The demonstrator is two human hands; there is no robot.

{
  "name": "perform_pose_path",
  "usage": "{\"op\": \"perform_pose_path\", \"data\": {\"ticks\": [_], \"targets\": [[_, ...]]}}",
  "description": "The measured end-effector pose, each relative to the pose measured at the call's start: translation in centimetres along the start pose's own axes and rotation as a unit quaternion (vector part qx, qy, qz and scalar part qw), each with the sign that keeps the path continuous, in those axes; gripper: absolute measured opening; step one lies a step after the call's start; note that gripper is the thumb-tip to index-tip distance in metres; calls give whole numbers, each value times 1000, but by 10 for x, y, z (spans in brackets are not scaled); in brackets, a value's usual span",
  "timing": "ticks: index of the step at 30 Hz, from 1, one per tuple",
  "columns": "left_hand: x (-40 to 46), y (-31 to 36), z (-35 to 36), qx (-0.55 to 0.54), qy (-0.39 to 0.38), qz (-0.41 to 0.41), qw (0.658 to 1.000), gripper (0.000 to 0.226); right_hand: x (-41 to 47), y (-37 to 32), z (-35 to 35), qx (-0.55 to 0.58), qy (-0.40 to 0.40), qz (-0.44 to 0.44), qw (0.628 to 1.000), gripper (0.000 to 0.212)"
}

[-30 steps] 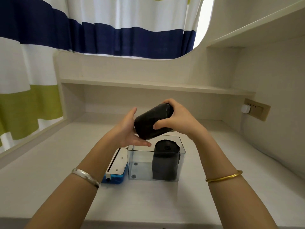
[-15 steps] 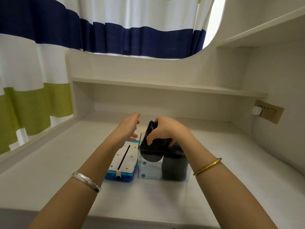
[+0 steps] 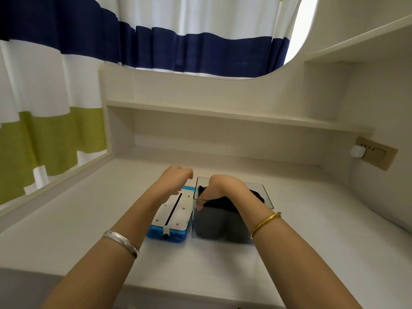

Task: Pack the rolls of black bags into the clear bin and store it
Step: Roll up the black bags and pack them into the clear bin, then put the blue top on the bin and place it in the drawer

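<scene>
Head view looked down on a pale desk [image 3: 111,210] under a low shelf [image 3: 223,113], with a striped curtain [image 3: 55,134] at the far left. Toward the left, the left hand [image 3: 176,179] hovered loosely curled and held nothing, just above the far end of a blue and white box [image 3: 171,217]. Touching that box on its right stood the clear bin [image 3: 266,197], near the middle of the desk. The right hand [image 3: 220,189] reached down into the bin, fingers [image 3: 200,205] bent over the top of a black roll [image 3: 211,221] on the bin's left side; whether it gripped or only pressed, I cannot tell. A second black roll [image 3: 256,195] sat behind the wrist on the right. Packing looked to be the step in hand, and nearly done. Next, the right hand would need to let go and withdraw, then both hands take the bin's sides and lift it to a storage spot, probably the shelf.
</scene>
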State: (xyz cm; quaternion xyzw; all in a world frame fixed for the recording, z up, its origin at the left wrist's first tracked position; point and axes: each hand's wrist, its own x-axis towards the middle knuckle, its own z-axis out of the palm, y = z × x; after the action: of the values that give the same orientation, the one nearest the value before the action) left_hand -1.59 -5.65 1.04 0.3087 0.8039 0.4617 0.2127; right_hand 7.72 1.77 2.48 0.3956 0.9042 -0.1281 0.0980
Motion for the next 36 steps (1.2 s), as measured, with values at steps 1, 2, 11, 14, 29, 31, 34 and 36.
{"op": "perform_pose_path", "data": {"ticks": [1, 2, 11, 14, 29, 31, 34, 36], "targets": [[3, -2, 0, 23, 10, 2, 1000, 14, 1, 0, 1, -1, 0, -2, 1000, 64], [4, -5, 0, 50, 15, 9, 999, 21, 1, 0, 1, -3, 0, -5, 1000, 63], [1, -27, -12, 362, -191, -42, 911, 69, -10, 0, -14, 0, 49, -41, 998, 45], [-8, -27, -5, 459, -239, -45, 854, 90, -14, 3, -26, 41, 100, -42, 993, 34], [-10, -26, -8, 421, -203, -59, 882, 77, -6, 30, -22, 140, 172, -22, 975, 14], [-12, -19, -16, 362, -191, -56, 911, 57, -4, 32, -21, 145, 183, -22, 972, 11], [-6, -20, -33, 286, -135, -46, 948, 68, -4, 34, -21, 161, 184, -22, 969, 15], [2, -24, -43, 239, -98, -46, 965, 81, -5, 35, -19, 171, 179, -27, 968, 10]]}}
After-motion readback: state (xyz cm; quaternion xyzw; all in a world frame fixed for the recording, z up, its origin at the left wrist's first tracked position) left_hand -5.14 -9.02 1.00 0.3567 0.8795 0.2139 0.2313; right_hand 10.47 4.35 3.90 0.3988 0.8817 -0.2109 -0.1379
